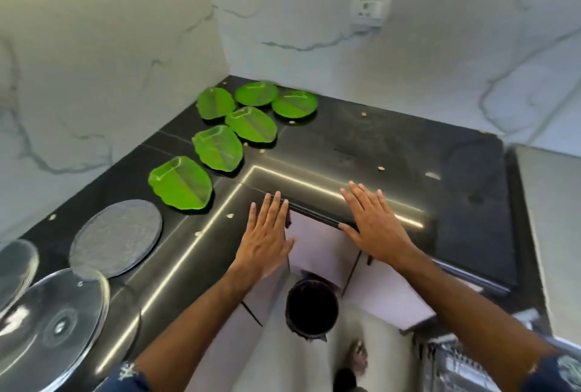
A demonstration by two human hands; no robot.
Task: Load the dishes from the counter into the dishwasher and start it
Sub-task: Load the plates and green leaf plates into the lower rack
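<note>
Several green leaf-shaped plates (180, 183) lie along the black L-shaped counter (377, 146), running back to its far corner. A round grey plate (116, 236) sits nearer, and clear glass plates (53, 325) lie at the bottom left. My left hand (267, 234) is stretched out flat, fingers straight, above the counter's inner corner. My right hand (374, 222) rests flat on the counter's front edge, fingers spread. Neither hand holds anything. A dishwasher rack (456, 366) shows at the bottom right, partly hidden by my right arm.
A dark round bin (311, 306) stands on the floor below my hands, in front of white cabinet doors (320, 244). Small crumbs are scattered on the counter. A wall socket (371, 9) is set in the marble backsplash. A grey surface (553, 203) adjoins the counter at right.
</note>
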